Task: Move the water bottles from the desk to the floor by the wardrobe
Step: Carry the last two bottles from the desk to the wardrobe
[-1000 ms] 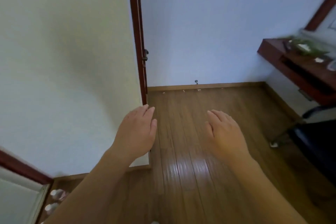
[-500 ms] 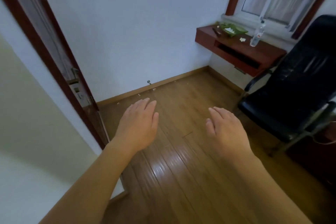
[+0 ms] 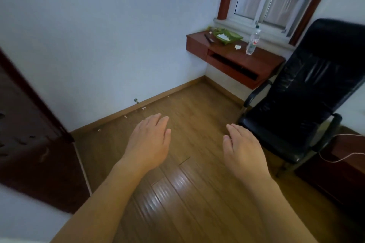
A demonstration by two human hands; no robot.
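Note:
One clear plastic water bottle with a dark cap stands upright on the red-brown wall-mounted desk under the window at the upper right. My left hand and my right hand are held out palm down over the wooden floor, far short of the desk. Both hands are empty with fingers extended. No wardrobe shows in this view.
A black office chair stands in front of the desk's right part. A green tray with white paper and small items lie on the desk's left end. A dark door hangs open at left. A thin cable runs at the right.
The view has swung right, from the wall and door frame toward the desk, window and chair. Both hands stay outstretched and empty in the same pose.

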